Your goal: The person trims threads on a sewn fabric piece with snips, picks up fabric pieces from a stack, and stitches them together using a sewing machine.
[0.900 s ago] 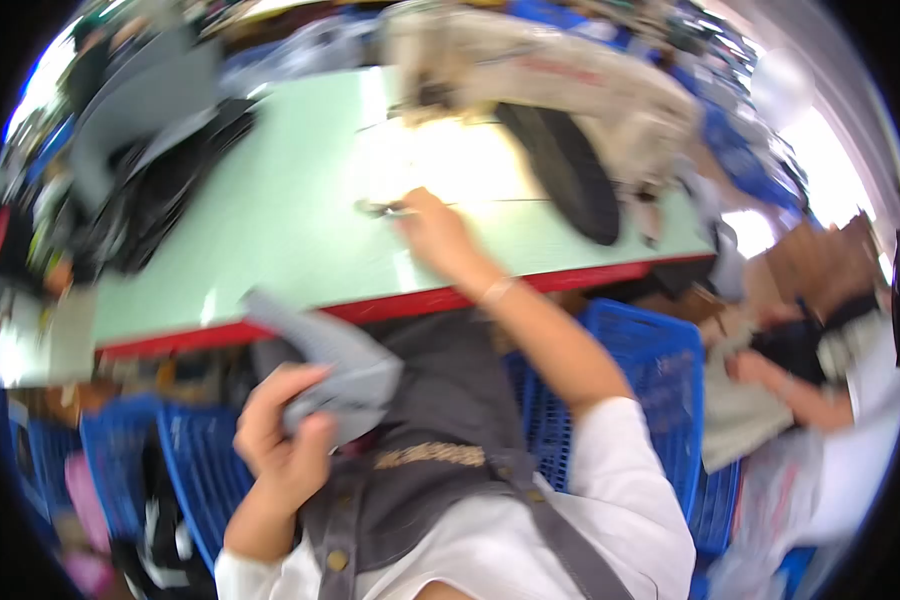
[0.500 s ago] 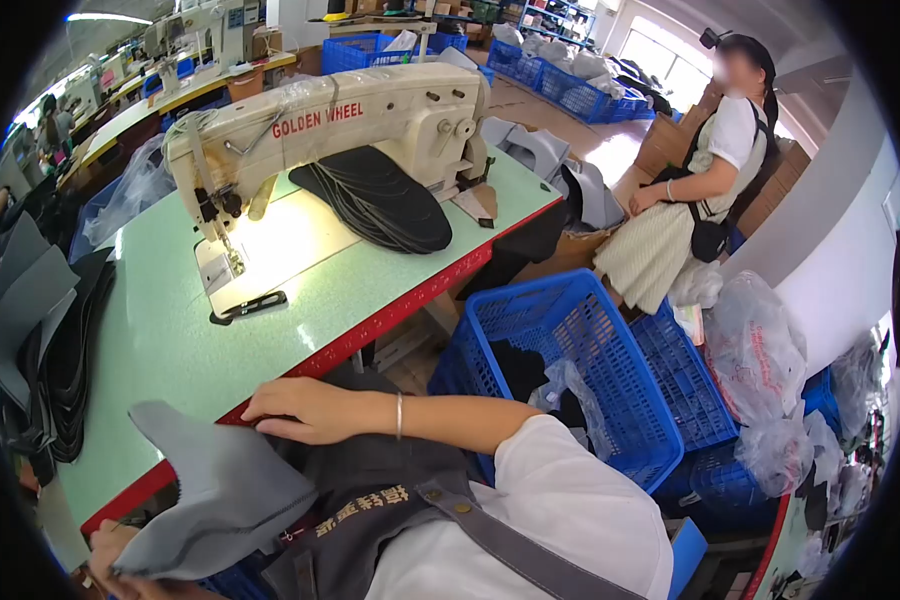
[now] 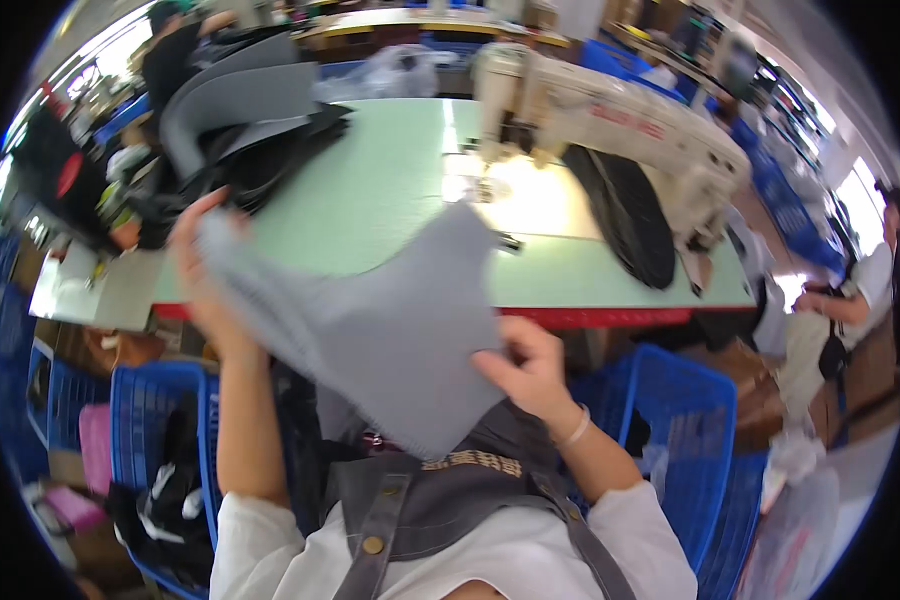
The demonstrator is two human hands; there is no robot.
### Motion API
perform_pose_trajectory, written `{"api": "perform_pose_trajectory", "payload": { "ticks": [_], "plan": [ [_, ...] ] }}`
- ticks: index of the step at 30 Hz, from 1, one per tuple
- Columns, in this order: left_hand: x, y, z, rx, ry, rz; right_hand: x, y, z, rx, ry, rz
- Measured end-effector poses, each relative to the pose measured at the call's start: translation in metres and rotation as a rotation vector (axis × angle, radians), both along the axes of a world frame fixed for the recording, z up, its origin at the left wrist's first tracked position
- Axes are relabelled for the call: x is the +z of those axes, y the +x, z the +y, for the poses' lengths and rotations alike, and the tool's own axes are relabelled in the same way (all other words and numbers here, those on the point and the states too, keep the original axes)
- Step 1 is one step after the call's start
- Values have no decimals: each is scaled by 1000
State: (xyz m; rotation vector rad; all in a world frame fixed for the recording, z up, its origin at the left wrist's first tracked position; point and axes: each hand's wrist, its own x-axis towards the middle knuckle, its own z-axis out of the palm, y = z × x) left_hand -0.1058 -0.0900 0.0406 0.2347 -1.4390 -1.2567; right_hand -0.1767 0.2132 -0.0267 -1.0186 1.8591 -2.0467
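Observation:
A grey fabric piece point(image 3: 400, 330) with a stitched edge is held up in front of the apron, over the table's front edge. My left hand point(image 3: 205, 260) grips its upper left end, with a finger sticking up. At its right edge, my right hand point(image 3: 532, 368) pinches it between thumb and fingers. Beyond it stands the sewing machine point(image 3: 620, 115), its lamp lighting the needle area. A stack of black pieces point(image 3: 625, 215) lies beneath the machine's arm.
Grey curved pieces point(image 3: 235, 100) and black pieces point(image 3: 270, 155) are heaped at the table's left. Blue baskets stand left point(image 3: 160, 385) and right point(image 3: 685, 375) of my body. A co-worker point(image 3: 860, 290) is at the far right; another person point(image 3: 175, 60) is at the upper left.
The view has swung left to face the table. The grey piece has been raised and spread out, and my right hand, earlier resting beside it, now grips its right edge.

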Motion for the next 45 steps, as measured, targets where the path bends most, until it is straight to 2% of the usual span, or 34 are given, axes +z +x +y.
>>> {"api": "perform_pose_trajectory", "payload": {
  "ticks": [1, 2, 3, 4, 6, 7, 8, 10, 12, 13, 14, 16, 18, 19, 20, 22, 24, 27, 31, 38, 40, 42, 44, 45],
  "plan": [
    [2, -10, -4, -32, -174, -190, -5, -7, -3, -158, -109, 237],
    [6, -22, -5, 63, -507, -222, 7, -7, 1, -364, -20, 403],
    [3, -28, 2, -113, -105, -335, 25, -8, -2, -518, -49, 578],
    [4, -26, 8, -88, -103, -331, 34, -8, -3, -541, 40, 670],
    [6, -18, 23, 85, -308, -226, 38, -24, -21, -477, 86, 854],
    [1, -9, 34, 71, -435, -165, 41, -24, -30, -408, 246, 888],
    [-7, 3, 49, 49, -553, -111, 35, -28, -43, -388, 301, 1045],
    [-1, 26, 89, -233, -841, -129, 29, -20, -66, -278, 369, 1124],
    [-8, 23, 107, -248, -777, -223, 22, -7, -80, -207, 322, 1113],
    [-19, 20, 98, -200, -716, -295, 18, 1, -83, -198, 389, 1128],
    [-28, 19, 91, -119, -595, -376, 15, 7, -83, -183, 382, 1120],
    [-38, 25, 81, -156, -402, -497, 11, 19, -88, -242, 406, 1101],
    [-53, 27, 71, -234, -589, -598, -1, 21, -90, -254, 402, 1145],
    [-69, 28, 65, -244, -705, -705, -6, 20, -89, -129, 421, 1235],
    [-87, 26, 52, -239, -703, -707, -8, 21, -88, -4, 439, 1325],
    [-104, 18, 32, -488, -952, -718, -11, 34, -86, 48, 382, 1391],
    [-105, 14, 38, -469, -944, -705, -20, 47, -85, 74, 292, 1489],
    [-105, -10, 86, -448, -939, -683, -32, 53, -91, 31, 203, 1384],
    [-89, -62, 126, -471, -952, -636, -53, 74, -86, 214, 245, 1359],
    [-72, -73, 126, -456, -972, -586, -64, 60, -81, 236, 196, 1324],
    [-67, -81, 123, -465, -980, -592, -53, 62, -75, 278, 237, 1340],
    [-75, -54, 108, -476, -983, -599, -29, 61, -60, 325, 279, 1349],
    [-81, -36, 105, -489, -981, -606, 11, 50, -32, 275, -12, 1280],
    [-82, -36, 108, -497, -978, -607, 65, 45, -23, 446, 605, 1125]
  ]
}}
